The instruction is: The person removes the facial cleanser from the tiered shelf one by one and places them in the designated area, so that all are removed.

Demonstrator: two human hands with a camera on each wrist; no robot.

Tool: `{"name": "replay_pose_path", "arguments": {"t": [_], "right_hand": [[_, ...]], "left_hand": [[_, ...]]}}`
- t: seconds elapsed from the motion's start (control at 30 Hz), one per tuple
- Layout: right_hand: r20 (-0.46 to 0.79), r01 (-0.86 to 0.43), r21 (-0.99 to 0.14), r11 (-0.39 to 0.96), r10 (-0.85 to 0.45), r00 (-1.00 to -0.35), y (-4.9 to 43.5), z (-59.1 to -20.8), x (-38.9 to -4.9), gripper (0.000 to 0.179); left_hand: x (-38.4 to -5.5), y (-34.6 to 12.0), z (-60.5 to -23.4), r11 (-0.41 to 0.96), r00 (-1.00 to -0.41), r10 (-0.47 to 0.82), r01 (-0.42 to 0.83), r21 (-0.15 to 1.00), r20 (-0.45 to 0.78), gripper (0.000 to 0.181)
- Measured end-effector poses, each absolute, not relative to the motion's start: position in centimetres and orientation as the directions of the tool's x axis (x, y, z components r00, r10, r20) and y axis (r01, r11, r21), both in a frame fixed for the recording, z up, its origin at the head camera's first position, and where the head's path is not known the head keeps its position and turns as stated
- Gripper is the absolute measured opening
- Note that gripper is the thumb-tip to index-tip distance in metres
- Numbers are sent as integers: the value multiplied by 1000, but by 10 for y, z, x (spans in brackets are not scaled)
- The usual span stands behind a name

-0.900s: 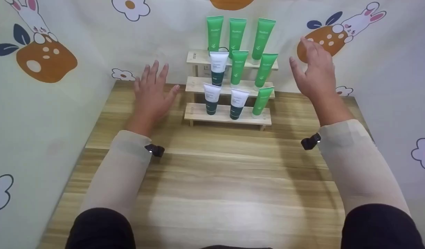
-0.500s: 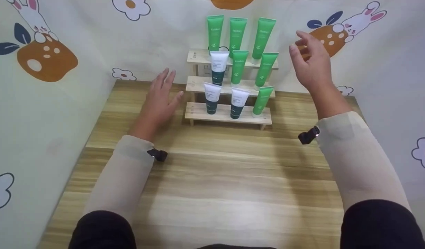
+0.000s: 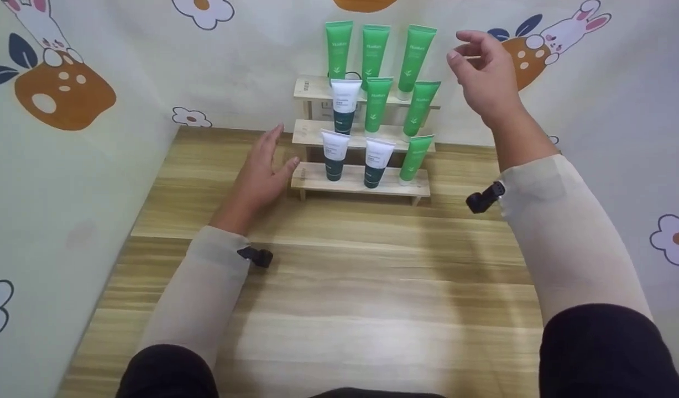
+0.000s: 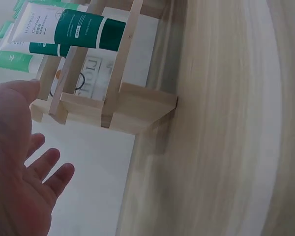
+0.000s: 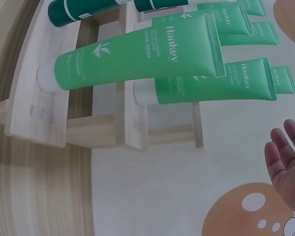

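Observation:
A three-step wooden rack (image 3: 306,177) stands at the back of the table, with squeeze tubes upright on each step. Three green tubes (image 3: 376,51) are on top. The middle step bears a white-and-dark-green tube (image 3: 345,105) at left and two green ones (image 3: 421,108). On the bottom step are two white-and-dark-green tubes (image 3: 334,155) and a green tube (image 3: 416,159) at right. Just left of the rack is my left hand (image 3: 262,179), fingers extended and holding nothing. Right of the top step hovers my right hand (image 3: 489,80), also holding nothing, its fingers loosely bent.
A wood-grain table (image 3: 339,265) spreads in front of the rack. Behind and at both sides hangs a pale cloth (image 3: 251,72) printed with rabbits, flowers and orange fruit. Each sleeve carries a small black camera (image 3: 484,198) at the wrist.
My left hand has moved right and slightly nearer, closer to the rack. The right hand has risen a little and shifted left, its fingers bending more. The tubes stay on their steps.

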State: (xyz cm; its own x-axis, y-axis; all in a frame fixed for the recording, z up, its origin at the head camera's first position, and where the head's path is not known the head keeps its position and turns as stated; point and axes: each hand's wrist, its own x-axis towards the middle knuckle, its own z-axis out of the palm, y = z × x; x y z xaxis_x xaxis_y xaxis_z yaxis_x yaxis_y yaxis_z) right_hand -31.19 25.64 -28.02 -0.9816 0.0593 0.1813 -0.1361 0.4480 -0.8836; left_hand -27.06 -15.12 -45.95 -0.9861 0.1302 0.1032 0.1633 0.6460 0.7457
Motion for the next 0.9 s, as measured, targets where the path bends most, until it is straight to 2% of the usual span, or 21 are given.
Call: {"name": "replay_pose_path", "arguments": {"t": [0.2,0.47,0.9], "right_hand": [[175,-151,-938,313,52,-983,249,-271,-320,49],[160,-144,-964,225,51,-986,239,-268,-330,45],[117,-115,-964,240,-7,-993,234,-271,-340,48]], "left_hand": [[-269,-144,-474,472,-991,106,124,873,83,82],[-268,-141,-486,386,-995,93,63,920,29,70],[-268,-138,-500,252,-988,70,-115,961,-136,67]]}}
